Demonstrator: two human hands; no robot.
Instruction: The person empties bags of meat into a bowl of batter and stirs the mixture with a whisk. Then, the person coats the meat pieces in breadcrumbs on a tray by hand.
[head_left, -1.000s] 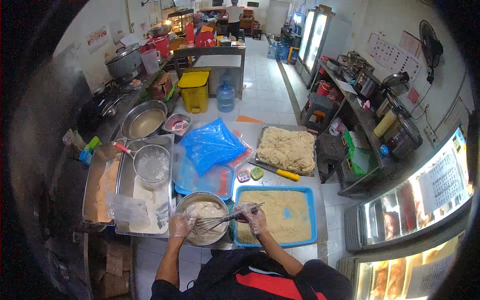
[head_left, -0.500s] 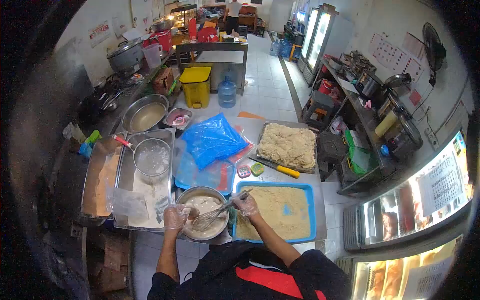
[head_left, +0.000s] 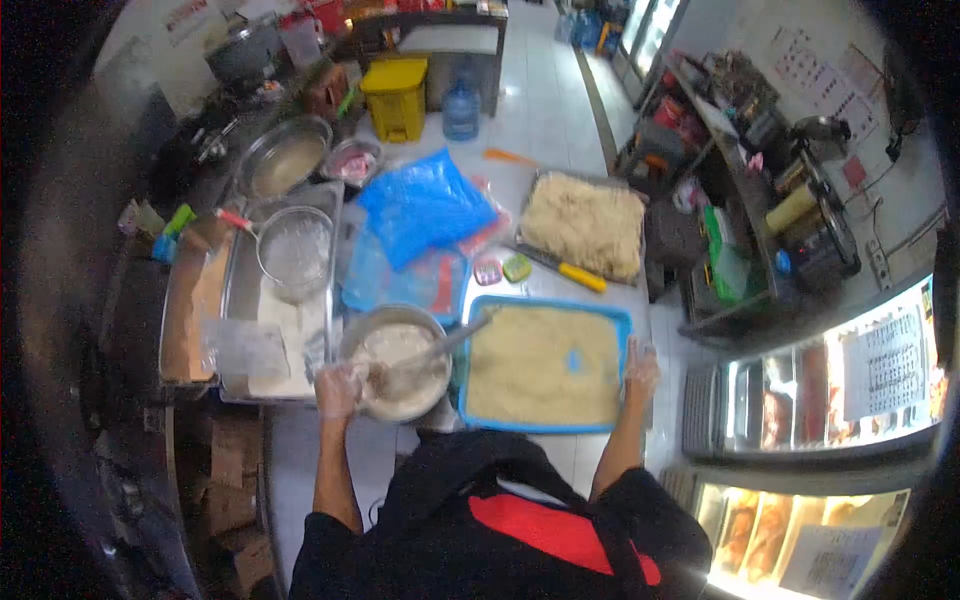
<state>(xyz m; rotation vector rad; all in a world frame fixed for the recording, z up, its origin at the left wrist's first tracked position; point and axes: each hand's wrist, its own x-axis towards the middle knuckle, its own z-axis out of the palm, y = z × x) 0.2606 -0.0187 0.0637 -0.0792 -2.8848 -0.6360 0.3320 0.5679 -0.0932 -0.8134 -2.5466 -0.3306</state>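
My left hand (head_left: 339,390), in a clear plastic glove, is closed at the left rim of a metal mixing bowl (head_left: 440,384). Pale batter (head_left: 392,345) fills the bowl, with a small brown lump near my fingers. A whisk (head_left: 462,334) leans in the batter, its handle over the upper right rim, with no hand on it. Also gloved, my right hand (head_left: 641,372) is at the right edge of a blue tray (head_left: 545,428) and appears to grip its rim. Pale yellow crumbs (head_left: 530,360) cover most of that tray. Blur hides finer finger detail.
Left of the bowl, a steel pan of white powder (head_left: 283,335) holds a strainer (head_left: 296,247). Behind are a blue plastic bag (head_left: 425,205), two small timers, a yellow-handled knife (head_left: 580,276) and a tray of pale crumbly food (head_left: 583,222). Lit display cabinets (head_left: 830,400) stand at right.
My right hand has let go of the whisk and moved right to the blue tray's far edge. My left hand stays by the bowl. The view has tilted downward.
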